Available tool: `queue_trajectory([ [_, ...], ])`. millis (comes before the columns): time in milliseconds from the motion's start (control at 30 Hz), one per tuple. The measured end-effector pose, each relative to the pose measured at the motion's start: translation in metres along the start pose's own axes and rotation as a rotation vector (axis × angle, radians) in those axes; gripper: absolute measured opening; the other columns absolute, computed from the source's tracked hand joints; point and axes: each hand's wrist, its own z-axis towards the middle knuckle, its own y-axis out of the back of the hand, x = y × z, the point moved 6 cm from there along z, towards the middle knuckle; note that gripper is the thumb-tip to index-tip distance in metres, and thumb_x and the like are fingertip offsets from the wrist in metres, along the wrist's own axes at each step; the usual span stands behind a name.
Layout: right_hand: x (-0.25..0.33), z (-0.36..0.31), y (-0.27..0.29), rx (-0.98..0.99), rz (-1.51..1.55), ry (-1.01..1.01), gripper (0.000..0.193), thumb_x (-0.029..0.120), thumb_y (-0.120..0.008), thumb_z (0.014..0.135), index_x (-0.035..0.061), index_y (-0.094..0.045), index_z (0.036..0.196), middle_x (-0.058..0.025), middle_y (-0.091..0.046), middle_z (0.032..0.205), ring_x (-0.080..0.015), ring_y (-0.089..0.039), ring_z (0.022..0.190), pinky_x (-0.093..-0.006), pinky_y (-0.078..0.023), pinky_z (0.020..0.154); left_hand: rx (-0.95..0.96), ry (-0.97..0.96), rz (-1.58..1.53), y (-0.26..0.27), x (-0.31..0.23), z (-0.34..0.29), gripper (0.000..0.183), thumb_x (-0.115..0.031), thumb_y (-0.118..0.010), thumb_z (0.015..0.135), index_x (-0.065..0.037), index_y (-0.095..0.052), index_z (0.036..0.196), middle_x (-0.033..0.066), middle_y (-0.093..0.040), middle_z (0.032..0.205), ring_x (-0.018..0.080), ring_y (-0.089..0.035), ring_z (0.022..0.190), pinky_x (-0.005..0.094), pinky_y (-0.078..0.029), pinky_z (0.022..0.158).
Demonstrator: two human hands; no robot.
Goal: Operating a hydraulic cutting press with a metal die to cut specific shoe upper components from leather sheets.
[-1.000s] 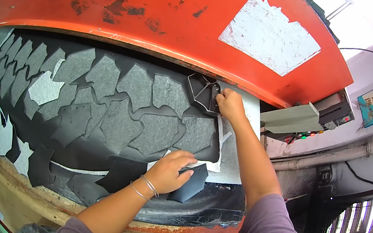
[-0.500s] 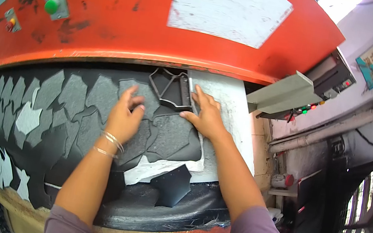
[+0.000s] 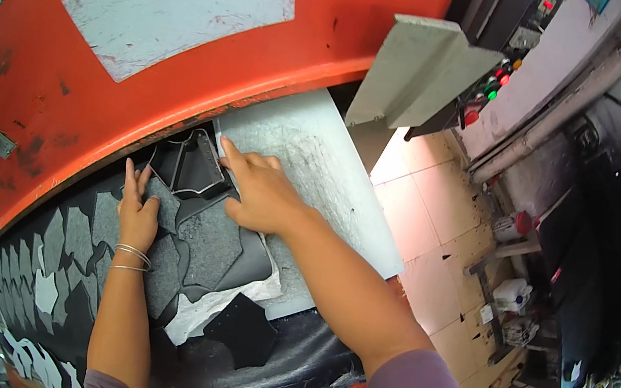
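Note:
A metal cutting die [image 3: 181,164], an open frame with inner bars, lies on black sheet material under the edge of the red machine. My right hand [image 3: 265,193] is at its right side, index finger stretched along the edge and thumb spread near the lower corner. My left hand [image 3: 136,217] is just left of the die, fingers stretched out and holding nothing; whether the fingertips touch the die I cannot tell. Grey angular cut pieces [image 3: 209,239] lie in rows across the sheet below and left of the die.
The red machine beam [image 3: 320,46] spans the far side. A white board [image 3: 331,173] sticks out to the right. A black angular piece [image 3: 243,332] and a torn white strip [image 3: 210,313] lie near the front edge. A grey metal guard [image 3: 419,72] stands by a panel of buttons.
The view has swung to the right. My left hand has moved up beside the die's left side, with its fingers straighter. My right hand stays at the die's right side.

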Motion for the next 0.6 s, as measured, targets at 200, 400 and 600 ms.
queue_trajectory([
  [200,-0.007,-0.002,0.004,-0.044,-0.043,-0.06,0.089,0.028,-0.075,0.075,-0.0007,-0.027,0.145,-0.0187,-0.059,0.117,-0.0339,-0.051,0.112,-0.0404,-0.035,0.1,0.127,0.034,0.134,-0.006,-0.019,-0.001,0.081,0.0,-0.051,0.077,-0.011,-0.02,0.151,0.0204,-0.055,0.132,0.0274,-0.051,0.126,0.0279,-0.036,0.102],
  [400,-0.001,-0.002,-0.002,-0.022,-0.067,-0.065,0.083,0.029,-0.077,0.073,-0.0012,-0.037,0.14,-0.0124,-0.062,0.121,-0.029,-0.05,0.116,-0.0384,-0.034,0.101,0.121,-0.176,0.184,0.004,-0.022,-0.012,0.078,-0.006,-0.054,0.075,0.001,-0.023,0.146,0.0156,-0.059,0.127,0.0344,-0.058,0.11,0.0345,-0.041,0.095],
  [600,-0.002,-0.009,0.002,-0.055,-0.091,-0.08,0.073,0.03,-0.079,0.072,0.0062,-0.049,0.135,-0.0146,-0.06,0.115,-0.0353,-0.05,0.107,-0.0404,-0.04,0.096,0.184,-0.059,0.176,-0.004,-0.018,-0.018,0.075,-0.008,-0.049,0.079,0.0,-0.02,0.147,0.0102,-0.054,0.136,0.0258,-0.044,0.13,0.0381,-0.029,0.103],
])
